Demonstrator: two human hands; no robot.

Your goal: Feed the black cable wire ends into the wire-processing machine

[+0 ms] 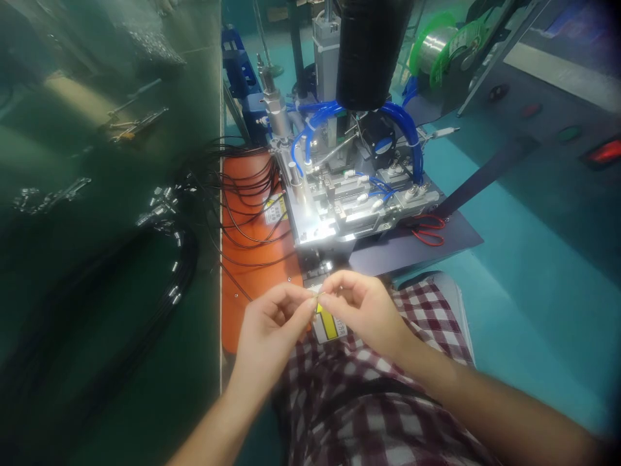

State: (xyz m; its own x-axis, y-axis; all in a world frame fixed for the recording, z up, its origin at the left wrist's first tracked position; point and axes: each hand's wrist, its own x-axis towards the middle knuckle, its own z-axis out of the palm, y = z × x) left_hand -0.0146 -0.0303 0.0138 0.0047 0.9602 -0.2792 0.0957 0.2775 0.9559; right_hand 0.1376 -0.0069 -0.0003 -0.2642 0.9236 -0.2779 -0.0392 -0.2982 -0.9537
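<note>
While left hand (pixel 266 330) and right hand (pixel 371 310) meet at fingertips, wrists spread, both pinch tiny thin piece (pixel 319 295), too small to identify. Piece between thumbs and forefingers, above yellow-and-white label (pixel 330 325), partly hidden by hands. Just beyond, front edge of pneumatic fixture (pixel 315 234), blue tubes (pixel 413 136) arching over. Leftward, black cables (pixel 240 153) cross orange plate (pixel 233 327) beside green table's (pixel 206 362) right edge. Red cord (pixel 429 243) near grey base plate's (pixel 388 256) right corner.

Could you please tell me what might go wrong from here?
The tiny piece pinched between the fingertips of the left hand and right hand might slip and drop onto the checked garment. The loose black cables on the orange plate could snag the left hand.
</note>
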